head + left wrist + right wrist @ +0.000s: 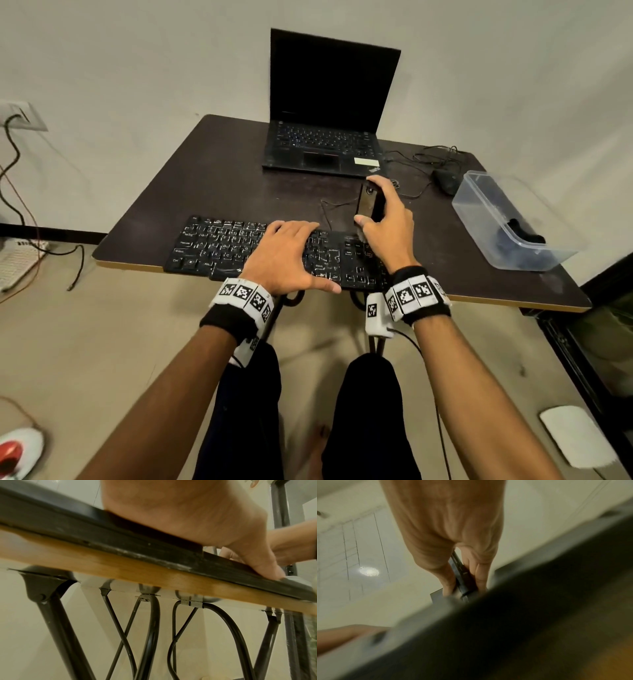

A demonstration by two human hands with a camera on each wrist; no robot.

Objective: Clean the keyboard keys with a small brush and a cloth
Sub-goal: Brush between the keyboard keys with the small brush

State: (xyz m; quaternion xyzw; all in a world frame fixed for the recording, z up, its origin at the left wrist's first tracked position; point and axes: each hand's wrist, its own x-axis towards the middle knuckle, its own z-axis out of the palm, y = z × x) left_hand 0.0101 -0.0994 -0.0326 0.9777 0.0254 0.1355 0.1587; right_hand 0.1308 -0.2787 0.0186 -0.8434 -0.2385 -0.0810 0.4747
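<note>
Dark table (191, 192), right hand (387, 219) gripping brush (368, 205)

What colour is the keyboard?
The keyboard is black with white letters on its keys, seen best in the head view.

Black keyboard (239, 246) with white legends lay on a dark brown table (212, 171) edged in tan; the wristbands (245, 296) showed black-and-white square markers; the laptop (325, 113) was black.

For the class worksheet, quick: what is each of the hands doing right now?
Left hand: open, fingers flat on the keyboard.
Right hand: closed round the black brush, held upright over the keyboard's right end.
</note>
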